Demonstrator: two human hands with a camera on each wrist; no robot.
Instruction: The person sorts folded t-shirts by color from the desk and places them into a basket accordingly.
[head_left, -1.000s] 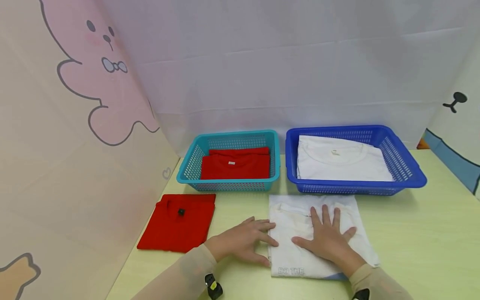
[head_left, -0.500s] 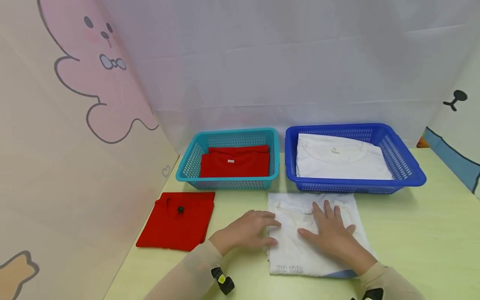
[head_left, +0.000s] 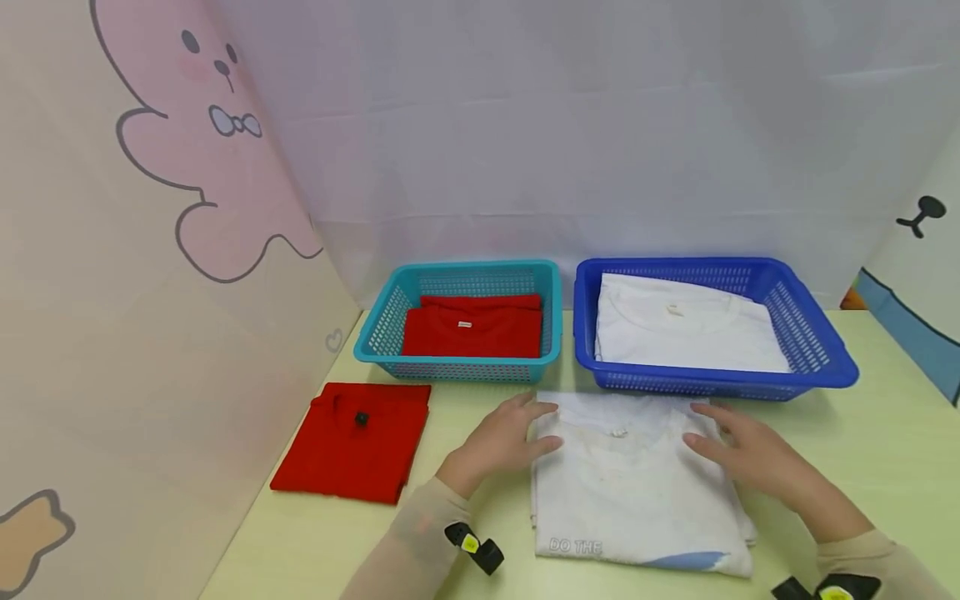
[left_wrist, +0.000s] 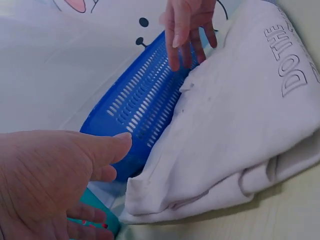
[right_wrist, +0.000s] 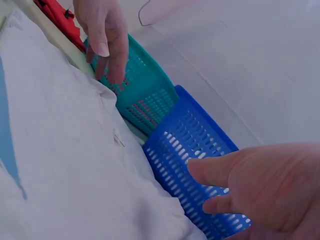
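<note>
A folded white T-shirt (head_left: 637, 500) with "DO THE" lettering and a blue print lies on the table, its collar toward the baskets. Beside its upper left corner is my left hand (head_left: 502, 442), fingers extended. My right hand (head_left: 765, 454) is at the upper right corner, thumb and fingers pointing inward. Neither hand grips the cloth; in the left wrist view the left thumb (left_wrist: 112, 147) stands clear of the shirt's folded edge. From the right wrist view, the right hand (right_wrist: 270, 185) appears in front of the blue basket (right_wrist: 182, 150).
Behind the shirt, the blue basket holds a folded white T-shirt (head_left: 682, 333). To its left, a teal basket (head_left: 457, 367) contains folded red clothing (head_left: 472, 333). A folded red shirt (head_left: 352, 450) with a dark neck label lies at the table's left. Fabric walls border the table.
My right hand has come off the middle of the white T-shirt and moved right to its upper corner. The left hand has slid slightly up along the left edge.
</note>
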